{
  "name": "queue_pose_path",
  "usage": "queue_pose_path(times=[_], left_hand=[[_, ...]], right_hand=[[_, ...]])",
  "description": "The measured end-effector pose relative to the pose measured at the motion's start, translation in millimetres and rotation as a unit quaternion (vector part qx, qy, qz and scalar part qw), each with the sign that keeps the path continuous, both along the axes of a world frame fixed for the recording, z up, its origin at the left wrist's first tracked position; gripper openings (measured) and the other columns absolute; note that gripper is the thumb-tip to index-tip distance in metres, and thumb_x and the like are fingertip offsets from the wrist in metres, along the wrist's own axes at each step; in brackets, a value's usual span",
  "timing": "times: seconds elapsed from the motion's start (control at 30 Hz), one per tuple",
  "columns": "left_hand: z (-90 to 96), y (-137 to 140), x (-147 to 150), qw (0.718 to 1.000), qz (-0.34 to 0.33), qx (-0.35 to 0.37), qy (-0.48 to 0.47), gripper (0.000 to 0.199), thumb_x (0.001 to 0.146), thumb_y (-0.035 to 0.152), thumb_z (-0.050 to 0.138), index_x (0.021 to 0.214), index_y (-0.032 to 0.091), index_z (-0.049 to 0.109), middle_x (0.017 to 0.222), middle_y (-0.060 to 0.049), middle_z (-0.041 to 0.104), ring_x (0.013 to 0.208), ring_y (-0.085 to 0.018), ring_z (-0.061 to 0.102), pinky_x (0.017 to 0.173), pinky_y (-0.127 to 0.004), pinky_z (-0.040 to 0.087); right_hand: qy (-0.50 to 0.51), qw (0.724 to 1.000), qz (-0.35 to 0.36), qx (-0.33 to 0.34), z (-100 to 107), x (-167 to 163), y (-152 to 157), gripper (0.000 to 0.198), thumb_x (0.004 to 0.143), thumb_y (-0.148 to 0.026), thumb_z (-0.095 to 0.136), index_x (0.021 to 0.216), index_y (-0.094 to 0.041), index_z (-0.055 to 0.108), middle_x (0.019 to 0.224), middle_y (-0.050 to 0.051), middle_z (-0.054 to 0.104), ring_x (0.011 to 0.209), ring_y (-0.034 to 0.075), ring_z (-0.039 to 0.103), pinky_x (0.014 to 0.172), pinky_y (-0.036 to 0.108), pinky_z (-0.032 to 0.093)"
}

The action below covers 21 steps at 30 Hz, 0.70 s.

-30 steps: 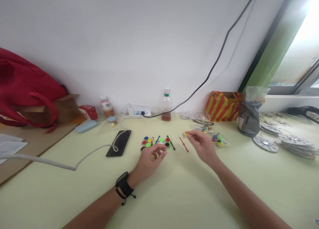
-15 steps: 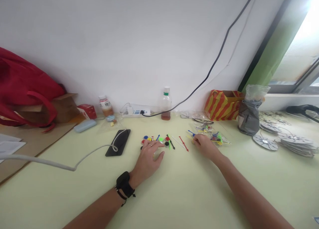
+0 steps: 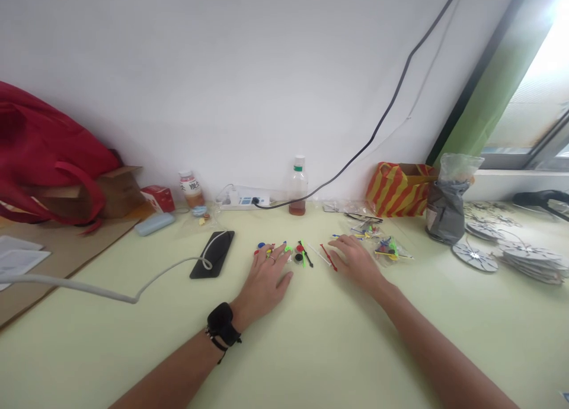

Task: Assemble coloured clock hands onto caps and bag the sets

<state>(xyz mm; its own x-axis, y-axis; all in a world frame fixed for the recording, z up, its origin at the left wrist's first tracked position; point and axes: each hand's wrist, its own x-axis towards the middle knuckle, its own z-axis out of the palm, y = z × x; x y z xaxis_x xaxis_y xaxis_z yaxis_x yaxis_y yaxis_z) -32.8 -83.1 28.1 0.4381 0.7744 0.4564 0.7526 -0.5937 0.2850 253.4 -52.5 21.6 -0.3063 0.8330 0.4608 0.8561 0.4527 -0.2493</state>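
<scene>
My left hand (image 3: 265,275) lies palm down with its fingers spread over a cluster of small coloured plastic discs, partly hiding them. A blue disc (image 3: 261,245) peeks out past its fingertips, and a black disc (image 3: 299,257) lies to its right. Beside these are thin plastic arrows: a black arrow (image 3: 306,255), a white arrow (image 3: 319,254) and a red arrow (image 3: 329,258). Just right of the red arrow, my right hand (image 3: 355,261) rests low with fingers stretched out and thumb apart. What lies under its palm is hidden. A clear bag (image 3: 392,249) of coloured pieces sits beyond it.
A black phone (image 3: 212,255) with a pale cable lies left of the discs. Along the wall stand a bottle (image 3: 298,187), a power strip (image 3: 246,199) and a striped bag (image 3: 395,189). Stacked round discs (image 3: 531,255) and a grey bag (image 3: 446,210) are at the right.
My right hand has shifted slightly left towards the red arrow, its fingers going from bunched together to spread. My left hand's fingers have spread a little over the discs.
</scene>
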Motion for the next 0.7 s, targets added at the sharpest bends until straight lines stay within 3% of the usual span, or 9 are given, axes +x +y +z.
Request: queue_pose_path(times=[0.1, 0.23, 0.4, 0.57, 0.7], left_hand=[[0.4, 1, -1, 1.000, 0.003, 0.016, 0.002, 0.034, 0.095, 0.023, 0.058, 0.128, 0.024, 0.066, 0.147, -0.009, 0.057, 0.135, -0.036, 0.041, 0.113, -0.061, 0.036], [-0.7, 3, -1, 1.000, -0.003, 0.018, -0.015, 0.025, 0.095, 0.019, 0.057, 0.114, 0.025, 0.072, 0.140, -0.008, 0.062, 0.131, -0.034, 0.042, 0.110, -0.058, 0.038], [0.8, 4, -1, 0.999, -0.020, -0.007, -0.043, 0.014, 0.095, 0.020, 0.059, 0.102, 0.025, 0.070, 0.125, -0.004, 0.070, 0.125, -0.031, 0.045, 0.107, -0.053, 0.040], [6.4, 1, 0, 0.996, -0.015, -0.048, -0.074, 0.007, 0.095, 0.020, 0.060, 0.095, 0.025, 0.066, 0.103, -0.005, 0.070, 0.114, -0.029, 0.051, 0.098, -0.047, 0.046], [7.5, 0, 2, 0.987, -0.016, -0.083, -0.136, 0.011, 0.096, 0.024, 0.060, 0.103, 0.026, 0.067, 0.100, -0.003, 0.071, 0.090, -0.022, 0.062, 0.087, -0.040, 0.052]], right_hand=[[-0.020, 0.998, 0.063, -0.018, 2, -15, -10, 0.025, 0.098, -0.020, 0.051, 0.114, -0.024, 0.070, 0.111, 0.011, 0.066, 0.105, 0.027, 0.058, 0.092, 0.040, 0.047], [-0.012, 0.996, 0.080, -0.038, -1, -24, -14, 0.019, 0.097, -0.019, 0.053, 0.103, -0.022, 0.071, 0.107, 0.010, 0.068, 0.106, 0.026, 0.058, 0.092, 0.040, 0.046], [0.013, 0.997, 0.054, -0.061, -10, -24, -8, 0.028, 0.094, -0.011, 0.049, 0.108, -0.021, 0.070, 0.100, 0.009, 0.072, 0.098, 0.025, 0.061, 0.088, 0.039, 0.048], [0.086, 0.994, 0.009, -0.065, -12, -19, -5, 0.032, 0.095, -0.014, 0.045, 0.119, -0.020, 0.066, 0.109, 0.011, 0.071, 0.100, 0.025, 0.063, 0.088, 0.039, 0.049], [0.203, 0.977, -0.002, -0.072, -5, -18, -7, 0.020, 0.097, -0.025, 0.045, 0.103, -0.020, 0.063, 0.099, 0.009, 0.068, 0.083, 0.022, 0.063, 0.073, 0.034, 0.050]])
